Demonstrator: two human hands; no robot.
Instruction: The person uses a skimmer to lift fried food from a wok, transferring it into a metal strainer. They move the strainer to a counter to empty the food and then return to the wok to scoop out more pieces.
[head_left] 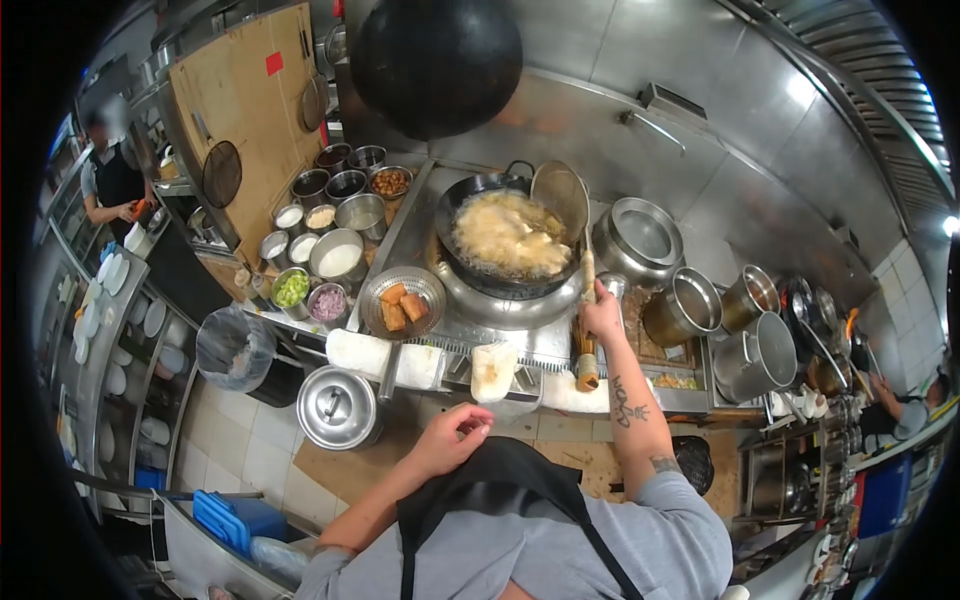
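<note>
In the head view, my right hand (602, 315) is closed around the long handle of a mesh skimmer (562, 197). The skimmer's round bowl leans on the right rim of a black wok (478, 275). Pale food (510, 235) is frying in bubbling oil inside the wok. My left hand (455, 440) is held in front of the apron, its fingers curled together, with nothing visible in it. Between that hand and the wok, a perforated ladle (375, 330) holds several browned fried pieces (400, 306).
Left of the stove stand several bowls of sauces and ingredients, including chopped greens (291, 288) and chopped onion (327, 303). Metal pots (683, 308) stand on the right. A lidded pot (338, 408) and a lined bin (235, 350) are below left. Other people stand at both sides.
</note>
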